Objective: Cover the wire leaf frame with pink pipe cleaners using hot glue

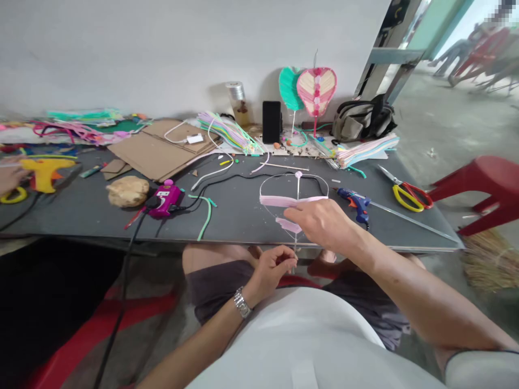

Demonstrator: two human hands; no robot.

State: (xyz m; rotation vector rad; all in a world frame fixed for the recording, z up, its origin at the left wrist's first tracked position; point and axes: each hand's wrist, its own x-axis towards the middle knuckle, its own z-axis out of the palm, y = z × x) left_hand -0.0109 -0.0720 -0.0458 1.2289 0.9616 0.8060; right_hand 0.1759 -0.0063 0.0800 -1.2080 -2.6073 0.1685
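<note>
A heart-shaped wire fan frame (260, 186) lies at the table's front edge, with a pale pink band of pipe cleaners (275, 201) across its middle. A shorter pink piece (288, 225) sits lower, near the frame's point. My left hand (278, 265), below the table edge, pinches the thin handle (295, 244) of the frame. My right hand (318, 220) is closed over the right part of the frame, its fingers at the pink band; the fingertips are partly hidden. A blue glue gun (354, 201) with a long clear glue stick rests right of the frame.
Yellow-and-red scissors (407, 195) lie far right. Left are a magenta power block (165, 200), a stone-like lump (128, 191) and cardboard (162, 151). Behind stand a phone (271, 122), a bottle (238, 105) and two finished fans (317, 92). Another person's hand (10, 174) is near a yellow glue gun (46, 172).
</note>
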